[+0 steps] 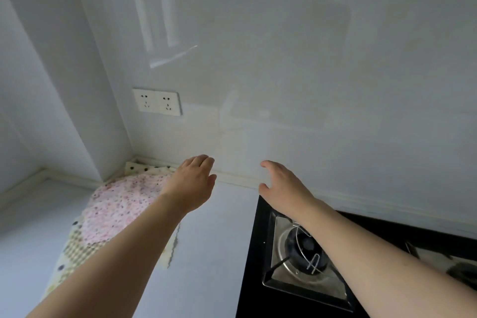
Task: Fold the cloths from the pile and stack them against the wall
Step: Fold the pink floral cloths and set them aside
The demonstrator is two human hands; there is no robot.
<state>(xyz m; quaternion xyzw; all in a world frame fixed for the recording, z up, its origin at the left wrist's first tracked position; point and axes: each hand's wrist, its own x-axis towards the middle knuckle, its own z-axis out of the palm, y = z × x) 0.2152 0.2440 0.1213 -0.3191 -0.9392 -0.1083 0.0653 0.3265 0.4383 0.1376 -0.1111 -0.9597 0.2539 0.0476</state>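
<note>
Left hand [192,183] and right hand [281,184] both released, fingers relaxed, empty, extended toward far wall [284,72]; cloths [116,212] lie heaped far left in the corner; looks unfolded; no folded stack visible; judged barely started.

The light around me is soft, cool and rather dim, with no hard shadows under my arms. Above my fingers [204,160] the glossy wall [284,59] carries pale streaks of reflected glare. Wide-angle distortion bends the wall corner and surface [211,253] edges. My fingertips look slightly smeared; the far right edge is blurred.
</note>
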